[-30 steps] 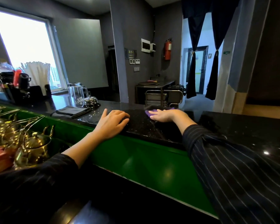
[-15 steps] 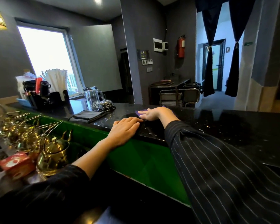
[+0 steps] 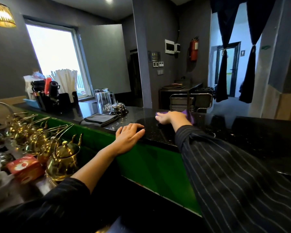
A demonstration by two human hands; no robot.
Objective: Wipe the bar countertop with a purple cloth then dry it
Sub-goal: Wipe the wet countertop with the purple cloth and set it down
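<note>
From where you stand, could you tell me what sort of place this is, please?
Most likely a café or bar, seen from the serving side: a black stone countertop with a service bell, a glass beer pitcher and a bundle of straws.

Dark grey walls [image 3: 10,61] enclose the room, with a bright window [image 3: 57,59] at the left and a lit woven lamp [image 3: 2,15] hanging in the top left corner. A grey pillar [image 3: 146,56] stands mid-room, with a red fire extinguisher [image 3: 193,48] on the wall beyond it. At right, dark tied curtains [image 3: 223,69] frame a pale doorway [image 3: 229,68], and a metal cart [image 3: 190,100] stands near it.
</note>
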